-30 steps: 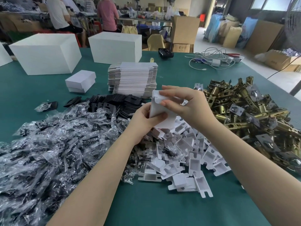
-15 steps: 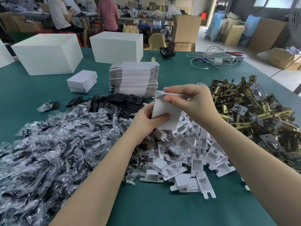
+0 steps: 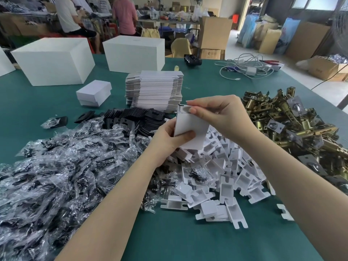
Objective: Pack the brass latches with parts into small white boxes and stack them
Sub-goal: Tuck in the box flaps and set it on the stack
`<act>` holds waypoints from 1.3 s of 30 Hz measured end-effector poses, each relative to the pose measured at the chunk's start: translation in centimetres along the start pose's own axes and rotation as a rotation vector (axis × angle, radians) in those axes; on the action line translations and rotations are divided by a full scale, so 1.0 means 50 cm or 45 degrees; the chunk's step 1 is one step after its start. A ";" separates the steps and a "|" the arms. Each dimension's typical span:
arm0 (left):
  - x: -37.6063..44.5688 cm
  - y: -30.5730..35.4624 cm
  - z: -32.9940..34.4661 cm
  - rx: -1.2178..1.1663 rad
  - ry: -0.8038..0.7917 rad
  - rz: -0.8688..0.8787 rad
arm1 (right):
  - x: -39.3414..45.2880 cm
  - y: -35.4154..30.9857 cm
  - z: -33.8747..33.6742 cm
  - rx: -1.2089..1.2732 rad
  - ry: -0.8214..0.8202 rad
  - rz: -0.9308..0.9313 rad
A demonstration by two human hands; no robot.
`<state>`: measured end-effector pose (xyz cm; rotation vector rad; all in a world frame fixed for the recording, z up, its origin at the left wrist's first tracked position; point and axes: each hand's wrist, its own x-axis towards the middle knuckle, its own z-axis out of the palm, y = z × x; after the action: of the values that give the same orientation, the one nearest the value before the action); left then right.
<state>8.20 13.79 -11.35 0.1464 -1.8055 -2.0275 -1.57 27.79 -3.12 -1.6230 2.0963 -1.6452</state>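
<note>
Box upright between hands: left hand grips its base, right hand pinches its flap.

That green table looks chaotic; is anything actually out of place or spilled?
Mostly sorted heaps. One clear parts bag lies stray on the white insert pile, away from the bag heap. One insert lies apart, right of its pile.

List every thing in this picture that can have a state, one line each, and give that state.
Small white cardboard box: held upright, top flap being closed.
Left hand: grips the box's lower part.
Right hand: pinches the top flap.
Stack of flat white box blanks: unfolded, piled neatly.
Two small white closed boxes: stacked.
Brass latches: loose heap, unpacked.
Clear plastic parts bags: sealed, heaped.
White folded card inserts: loose pile.
</note>
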 end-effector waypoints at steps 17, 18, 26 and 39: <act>-0.001 -0.002 -0.005 -0.026 -0.028 -0.001 | -0.009 0.000 0.001 -0.302 -0.013 -0.176; -0.001 -0.002 -0.004 -0.027 -0.031 0.000 | -0.012 0.000 -0.002 -0.329 -0.037 -0.184; -0.005 0.004 -0.002 -0.035 0.000 -0.042 | -0.050 0.021 -0.005 -0.029 -0.035 0.028; 0.002 0.073 -0.002 0.030 0.325 0.074 | -0.173 0.034 0.055 -0.173 0.559 0.167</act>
<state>8.99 13.42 -7.80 0.3394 -1.6554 -1.8548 2.76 31.83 -10.20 -1.1994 2.4969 -1.9981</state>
